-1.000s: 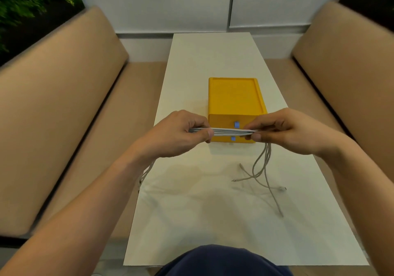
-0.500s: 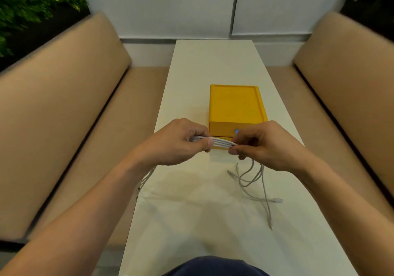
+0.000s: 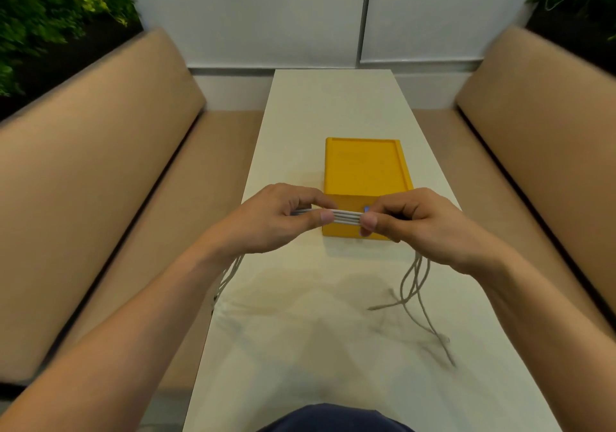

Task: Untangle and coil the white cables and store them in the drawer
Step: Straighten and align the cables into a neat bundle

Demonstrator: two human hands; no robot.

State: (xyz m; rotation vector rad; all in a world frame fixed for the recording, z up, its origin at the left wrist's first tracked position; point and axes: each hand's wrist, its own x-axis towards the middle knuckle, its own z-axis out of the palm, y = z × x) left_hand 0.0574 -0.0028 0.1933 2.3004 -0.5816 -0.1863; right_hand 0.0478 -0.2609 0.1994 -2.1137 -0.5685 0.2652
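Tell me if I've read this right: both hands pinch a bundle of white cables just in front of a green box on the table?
Not quite. The box is yellow, not green. The head view shows the left hand and the right hand both pinching the bundle of white cables just in front of it, on the table.

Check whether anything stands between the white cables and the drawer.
No object lies between: the left hand and right hand hold the white cables right before the yellow box. But its drawer front, with the blue knob, looks shut, so it must be pulled out first.
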